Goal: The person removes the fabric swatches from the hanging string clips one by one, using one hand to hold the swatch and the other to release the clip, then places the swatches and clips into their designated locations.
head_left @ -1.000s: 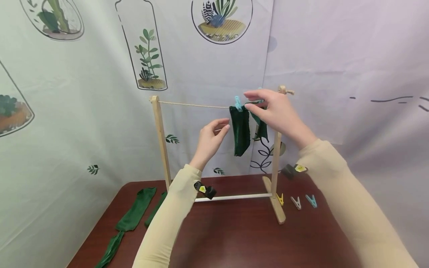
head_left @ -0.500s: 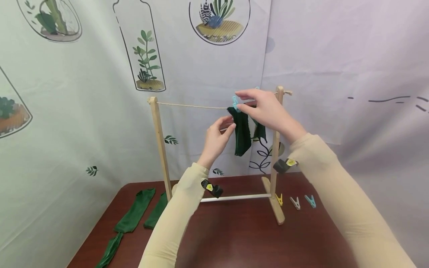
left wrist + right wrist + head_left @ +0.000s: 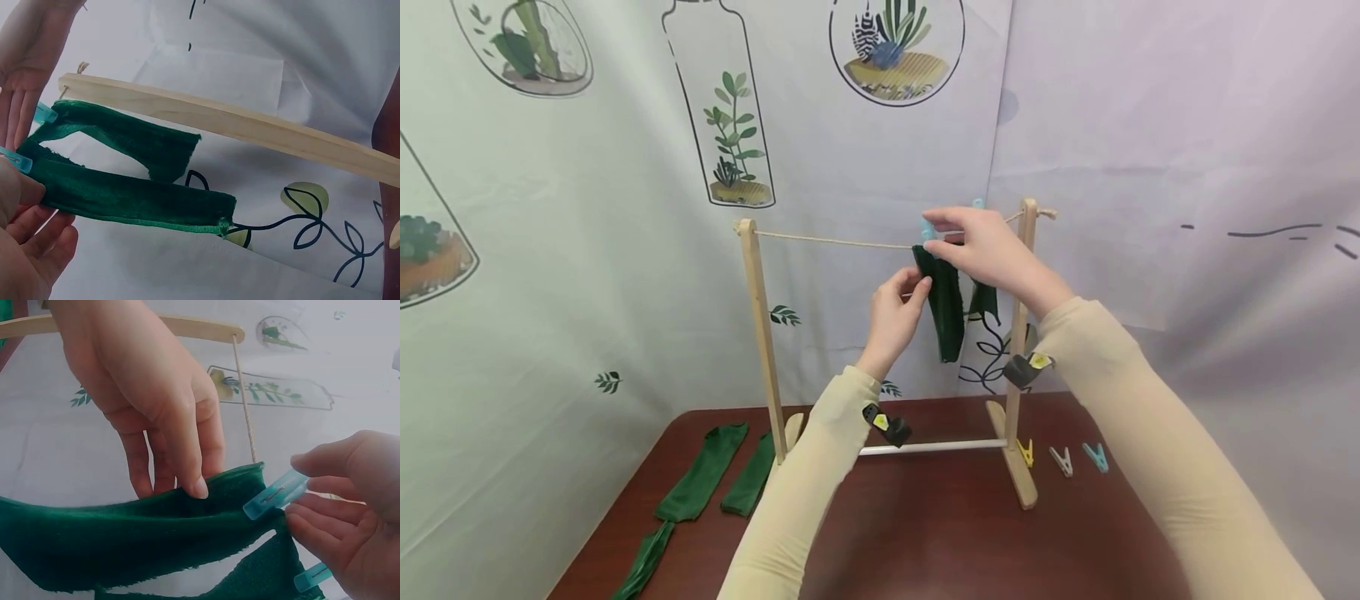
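Note:
A dark green velvety cloth (image 3: 946, 308) hangs from the rope (image 3: 835, 241) of a small wooden drying rack, near its right post. My left hand (image 3: 895, 321) pinches the cloth's left edge; in the right wrist view its thumb lies over that edge, with the other fingers partly behind it. My right hand (image 3: 992, 250) holds a light blue clothespin (image 3: 275, 495) between thumb and fingers, at the cloth's top corner. Farther right, a second blue clothespin (image 3: 312, 577) sits at the top of the cloth's other hanging part (image 3: 125, 134).
On the dark red table (image 3: 940, 517) lie green cloth pieces (image 3: 703, 471) at left. Yellow (image 3: 1026, 452), pale (image 3: 1062, 461) and blue clothespins (image 3: 1096, 457) lie right of the rack's foot (image 3: 1018, 475). A printed curtain (image 3: 865, 167) hangs behind.
My left hand has moved right and up to the cloth's edge and now pinches it. My right hand has shifted left onto the blue clothespin. The cloth's lower end has swung slightly right.

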{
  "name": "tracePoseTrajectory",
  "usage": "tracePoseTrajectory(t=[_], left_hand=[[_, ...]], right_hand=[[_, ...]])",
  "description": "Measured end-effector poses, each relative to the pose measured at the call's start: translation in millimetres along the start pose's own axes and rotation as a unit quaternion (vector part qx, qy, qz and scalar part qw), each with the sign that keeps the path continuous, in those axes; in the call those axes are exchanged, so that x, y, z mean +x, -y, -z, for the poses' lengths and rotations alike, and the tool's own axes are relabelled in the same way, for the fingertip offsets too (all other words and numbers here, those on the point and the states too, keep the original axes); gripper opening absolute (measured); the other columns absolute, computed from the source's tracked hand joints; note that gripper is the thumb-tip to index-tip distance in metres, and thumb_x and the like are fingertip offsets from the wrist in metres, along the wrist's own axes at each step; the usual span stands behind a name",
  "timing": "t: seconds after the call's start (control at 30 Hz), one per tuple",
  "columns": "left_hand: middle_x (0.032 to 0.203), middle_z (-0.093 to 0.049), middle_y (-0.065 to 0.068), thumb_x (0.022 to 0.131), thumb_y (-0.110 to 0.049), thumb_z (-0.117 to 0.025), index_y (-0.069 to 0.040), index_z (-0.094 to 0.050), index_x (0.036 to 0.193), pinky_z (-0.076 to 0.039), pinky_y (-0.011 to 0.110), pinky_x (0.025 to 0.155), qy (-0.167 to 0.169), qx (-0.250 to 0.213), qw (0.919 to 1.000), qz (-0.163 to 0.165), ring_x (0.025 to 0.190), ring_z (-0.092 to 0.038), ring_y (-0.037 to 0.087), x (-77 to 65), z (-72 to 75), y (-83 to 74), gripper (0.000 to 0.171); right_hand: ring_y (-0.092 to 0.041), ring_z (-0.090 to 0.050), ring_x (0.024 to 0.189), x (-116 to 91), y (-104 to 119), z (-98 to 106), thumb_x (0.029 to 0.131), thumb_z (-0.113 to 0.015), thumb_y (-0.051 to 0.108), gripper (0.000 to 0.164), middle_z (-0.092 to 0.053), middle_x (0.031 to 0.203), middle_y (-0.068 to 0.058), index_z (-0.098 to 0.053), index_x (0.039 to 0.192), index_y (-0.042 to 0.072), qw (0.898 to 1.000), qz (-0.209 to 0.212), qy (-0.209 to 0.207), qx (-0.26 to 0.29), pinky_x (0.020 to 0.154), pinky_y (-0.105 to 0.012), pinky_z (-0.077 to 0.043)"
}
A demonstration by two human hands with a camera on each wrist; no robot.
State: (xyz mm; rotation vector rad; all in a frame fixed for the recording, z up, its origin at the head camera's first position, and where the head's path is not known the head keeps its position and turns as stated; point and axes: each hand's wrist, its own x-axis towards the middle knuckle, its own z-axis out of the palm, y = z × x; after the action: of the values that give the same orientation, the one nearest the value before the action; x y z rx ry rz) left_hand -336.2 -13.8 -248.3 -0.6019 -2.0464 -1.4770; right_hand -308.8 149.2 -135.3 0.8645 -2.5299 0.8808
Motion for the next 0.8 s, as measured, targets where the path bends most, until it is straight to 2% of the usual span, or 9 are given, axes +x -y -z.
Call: tracePoseTrajectory(t=[0.27,0.47,0.8], left_hand=[[0.109,-0.072,0.012,0.103,-0.019,-0.06,-0.001,-0.069,0.116,-0.056,0.036,0.085,-0.004,-0.006,0.9999,-0.01,0.098,-0.068,0.024,0.6,2.0,-1.3,0.024],[0.109,-0.071,0.014,0.103,-0.019,-0.059,0.0,-0.069,0.117,-0.056,0.036,0.086,-0.008,0.002,0.9997,-0.023,0.098,-0.068,0.025,1.4,4.3,-3.1,0.025],[0.108,-0.071,0.013,0.104,-0.019,-0.059,0.0,-0.069,0.118,-0.056,0.035,0.085,-0.012,0.002,0.9998,-0.015,0.097,-0.067,0.024,-3.9,5.2,-1.5,0.025]], right_hand=[[-0.031,-0.054,0.131,9,-1,4,0.104,-0.058,0.03,0.054,-0.054,0.145,-0.015,-0.046,0.151,0.007,1.0,-0.023,0.008,-0.003,0.105,-0.048,-0.045],[-0.031,-0.057,0.128,10,-1,8,0.103,-0.06,0.032,0.054,-0.058,0.141,-0.017,-0.049,0.148,0.006,1.0,-0.013,0.005,-0.017,0.105,-0.05,-0.044],[-0.032,-0.06,0.123,7,1,7,0.103,-0.06,0.024,0.04,-0.063,0.134,-0.017,-0.059,0.137,0.002,1.0,0.002,0.001,-0.019,0.103,-0.049,-0.046]])
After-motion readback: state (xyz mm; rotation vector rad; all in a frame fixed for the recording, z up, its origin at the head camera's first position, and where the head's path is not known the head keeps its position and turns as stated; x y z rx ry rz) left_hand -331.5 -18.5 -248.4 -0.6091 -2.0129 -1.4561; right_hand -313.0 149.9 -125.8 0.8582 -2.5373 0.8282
